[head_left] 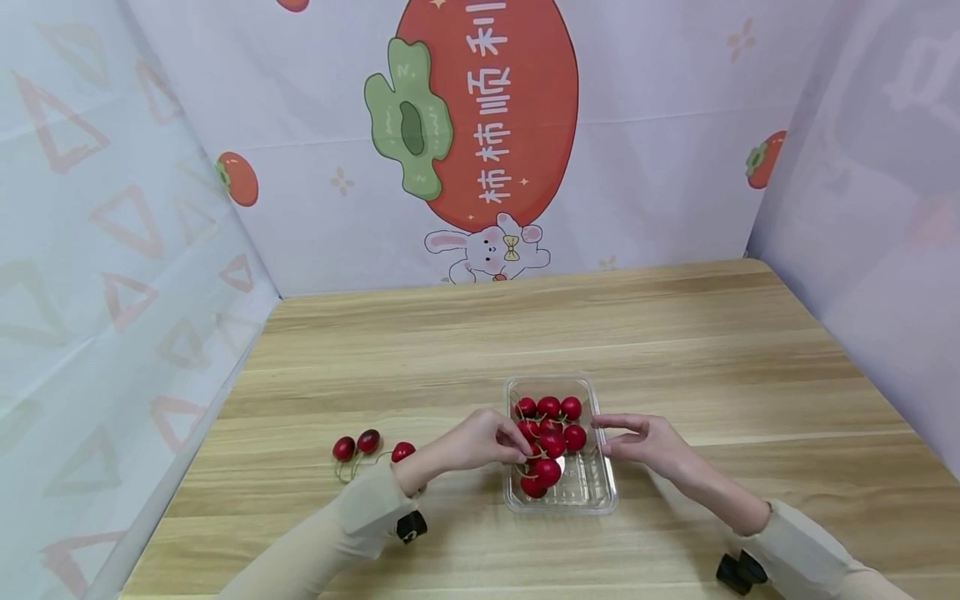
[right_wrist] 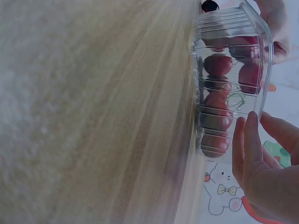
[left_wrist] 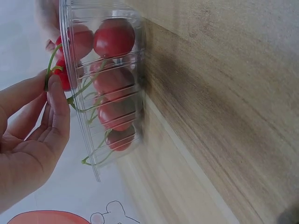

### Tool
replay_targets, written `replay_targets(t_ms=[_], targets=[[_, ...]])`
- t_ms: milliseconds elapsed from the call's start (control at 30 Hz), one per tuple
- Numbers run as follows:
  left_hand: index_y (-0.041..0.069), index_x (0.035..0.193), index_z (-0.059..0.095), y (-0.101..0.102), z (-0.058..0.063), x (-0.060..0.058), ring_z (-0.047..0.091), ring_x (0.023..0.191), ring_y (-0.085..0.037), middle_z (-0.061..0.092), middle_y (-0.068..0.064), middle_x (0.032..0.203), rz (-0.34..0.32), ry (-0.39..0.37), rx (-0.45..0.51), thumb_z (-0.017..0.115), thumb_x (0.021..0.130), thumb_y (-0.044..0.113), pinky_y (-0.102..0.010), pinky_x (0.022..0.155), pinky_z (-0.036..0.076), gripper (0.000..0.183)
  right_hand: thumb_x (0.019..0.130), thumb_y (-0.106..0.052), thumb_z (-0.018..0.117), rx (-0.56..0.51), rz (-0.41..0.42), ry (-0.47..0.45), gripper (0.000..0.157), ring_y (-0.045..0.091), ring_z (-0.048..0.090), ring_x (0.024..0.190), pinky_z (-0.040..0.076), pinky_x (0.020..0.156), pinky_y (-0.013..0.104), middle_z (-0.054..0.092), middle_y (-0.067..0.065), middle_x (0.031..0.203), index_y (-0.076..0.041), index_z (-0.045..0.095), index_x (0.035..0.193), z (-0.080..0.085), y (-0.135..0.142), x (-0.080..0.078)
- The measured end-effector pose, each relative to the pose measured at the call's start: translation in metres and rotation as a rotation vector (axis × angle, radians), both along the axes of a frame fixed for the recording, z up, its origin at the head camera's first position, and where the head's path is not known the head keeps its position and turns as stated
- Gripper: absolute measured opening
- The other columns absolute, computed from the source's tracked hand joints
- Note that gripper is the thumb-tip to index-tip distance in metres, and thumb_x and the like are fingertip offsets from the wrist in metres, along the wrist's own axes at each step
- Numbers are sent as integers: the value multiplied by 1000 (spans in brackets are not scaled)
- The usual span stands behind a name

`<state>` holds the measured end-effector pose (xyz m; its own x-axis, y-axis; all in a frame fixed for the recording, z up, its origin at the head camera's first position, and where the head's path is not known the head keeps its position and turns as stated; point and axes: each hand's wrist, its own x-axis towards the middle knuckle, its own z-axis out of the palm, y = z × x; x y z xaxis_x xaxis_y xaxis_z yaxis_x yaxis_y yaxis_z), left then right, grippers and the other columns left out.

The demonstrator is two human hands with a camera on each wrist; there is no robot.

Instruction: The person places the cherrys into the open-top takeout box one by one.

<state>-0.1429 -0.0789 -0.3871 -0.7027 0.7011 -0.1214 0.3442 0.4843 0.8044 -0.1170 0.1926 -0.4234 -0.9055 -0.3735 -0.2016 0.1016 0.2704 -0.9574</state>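
Observation:
A clear plastic box (head_left: 588,492) stands on the wooden table with several red cherries (head_left: 574,437) inside, some piled on others. My left hand (head_left: 487,440) is over the box's left rim. Its thumb and fingers pinch the green stem (left_wrist: 50,65) of a cherry, whose red fruit (left_wrist: 62,74) shows beside the rim in the left wrist view. My right hand (head_left: 651,446) is at the box's right side, with fingers extended and fingertips (right_wrist: 252,116) right at the rim and wall.
Two dark red cherries (head_left: 356,445) with joined stems lie on the table to the left. Another cherry (head_left: 402,451) sits beside my left forearm, partly hidden by it. Patterned cloth walls (head_left: 300,208) stand behind the table (head_left: 375,350) and along both sides.

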Motion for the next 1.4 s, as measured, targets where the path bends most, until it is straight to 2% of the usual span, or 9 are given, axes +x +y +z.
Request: replay_targets(t_ms=[133, 700, 967, 1233, 1400], targets=[[-1, 80, 68, 2, -1, 0, 59, 64, -10, 67, -9, 78, 13, -7, 1, 66, 76, 0, -15, 56, 47, 5, 82, -21, 63, 15, -3, 0, 53, 18, 61, 94, 44, 87, 37, 58, 20, 112, 5, 45, 125, 0, 0, 0], [2, 79, 69, 13, -6, -1, 52, 63, 1, 66, -2, 78, 32, 50, -77, 66, 77, 4, -13, 58, 44, 4, 82, -21, 63, 8, -2, -7, 54, 19, 61, 95, 43, 88, 40, 60, 19, 108, 5, 44, 125, -2, 0, 0], [3, 78, 69, 17, -7, -1, 52, 60, 2, 66, -1, 74, 10, 78, -90, 66, 77, 4, -12, 57, 44, 4, 82, -23, 63, 25, -6, -2, 53, 20, 61, 95, 42, 89, 42, 57, 19, 112, 4, 45, 125, -6, -1, -1], [4, 78, 69, 17, -8, -2, 52, 60, 3, 66, 2, 72, 15, 90, -111, 67, 77, 7, -12, 57, 44, 4, 83, -22, 61, 18, 10, 19, 53, 16, 61, 94, 45, 86, 33, 55, 20, 116, 4, 44, 125, -6, -1, -2], [6, 78, 69, 16, -9, -3, 52, 62, 2, 66, 3, 74, 11, 90, -116, 67, 77, 7, -13, 58, 44, 3, 82, -22, 62, 2, 1, 6, 54, 18, 61, 94, 45, 86, 34, 52, 22, 118, 5, 44, 125, -3, -2, -1]])
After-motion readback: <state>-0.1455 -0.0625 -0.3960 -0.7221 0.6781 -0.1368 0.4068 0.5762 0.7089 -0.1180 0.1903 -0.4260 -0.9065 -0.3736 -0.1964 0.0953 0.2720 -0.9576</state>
